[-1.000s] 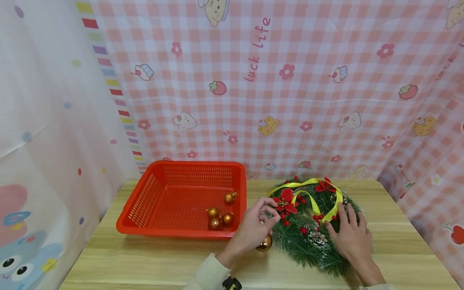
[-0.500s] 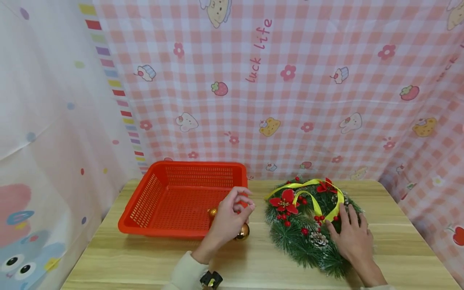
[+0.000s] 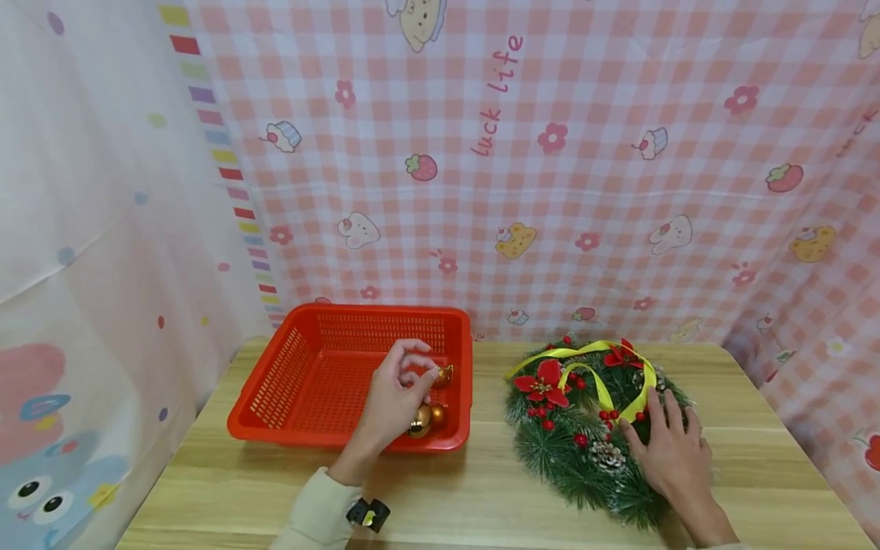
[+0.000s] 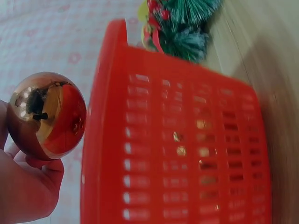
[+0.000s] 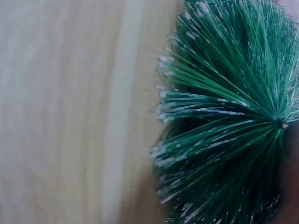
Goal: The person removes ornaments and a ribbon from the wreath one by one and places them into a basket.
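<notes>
My left hand (image 3: 393,399) is above the front right part of the red basket (image 3: 241,424), holding a shiny copper-gold Christmas ball (image 4: 46,115). In the head view the ball (image 3: 420,420) shows just under the fingers. Smaller gold balls (image 3: 438,415) lie inside the basket, partly covered by the hand. On the right, a green Christmas wreath (image 3: 550,451) lies flat, with red flowers, berries, pinecones and a yellow ribbon (image 3: 603,391). My right hand (image 3: 674,451) rests on its right side, fingers spread. The right wrist view shows mostly green needles (image 5: 224,112).
Basket and wreath stand apart on a light wooden table (image 3: 481,496). Behind them hangs a pink checked cloth (image 3: 440,191), and a white printed cloth (image 3: 103,305) hangs at the left. The basket's slotted wall (image 4: 182,140) is close to the left wrist camera.
My left hand has moved left, carrying the Christmas ball from beside the wreath to over the basket. The right hand has stayed on the wreath.
</notes>
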Motion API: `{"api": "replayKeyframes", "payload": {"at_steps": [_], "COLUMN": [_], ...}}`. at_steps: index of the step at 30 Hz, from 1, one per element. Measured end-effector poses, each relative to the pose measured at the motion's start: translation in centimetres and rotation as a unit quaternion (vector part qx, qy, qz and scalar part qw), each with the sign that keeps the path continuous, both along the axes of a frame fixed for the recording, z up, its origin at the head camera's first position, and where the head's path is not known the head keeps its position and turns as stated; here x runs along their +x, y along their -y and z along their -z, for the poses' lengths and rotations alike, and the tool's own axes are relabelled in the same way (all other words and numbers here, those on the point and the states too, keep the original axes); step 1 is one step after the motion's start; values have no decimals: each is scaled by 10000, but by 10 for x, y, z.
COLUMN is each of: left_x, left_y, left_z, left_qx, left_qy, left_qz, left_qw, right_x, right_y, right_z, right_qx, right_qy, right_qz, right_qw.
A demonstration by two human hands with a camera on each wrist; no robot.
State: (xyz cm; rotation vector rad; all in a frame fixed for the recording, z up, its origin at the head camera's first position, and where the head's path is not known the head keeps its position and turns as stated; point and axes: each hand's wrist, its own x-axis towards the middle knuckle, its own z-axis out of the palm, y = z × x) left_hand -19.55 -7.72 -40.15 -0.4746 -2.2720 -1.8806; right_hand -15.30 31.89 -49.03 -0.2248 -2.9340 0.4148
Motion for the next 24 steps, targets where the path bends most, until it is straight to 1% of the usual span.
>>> {"api": "replayKeyframes", "payload": {"at_steps": [2,6,14,19,24], "left_x": [-3,-8,-13,-14,-14], "left_y": [6,13,16,16,15], "left_z": [1,4,10,12,13], "left_qx": [29,44,-112,-153,-402], "left_qy": [-35,9,199,163,-106], "left_qz": [-78,-250,-456,-434,-341], "left_qw": [10000,9997,9987,9988,9986], "right_x": [0,0,0,-1,-1], "right_y": [0,0,0,-1,-1], "right_z": [0,0,-1,-1,0], "right_qx": [-4,-9,-1,16,50], "right_qy": [13,7,100,113,50], "right_qz": [12,3,-7,-14,-10], "right_qw": [10000,10000,9999,9999,10000]}}
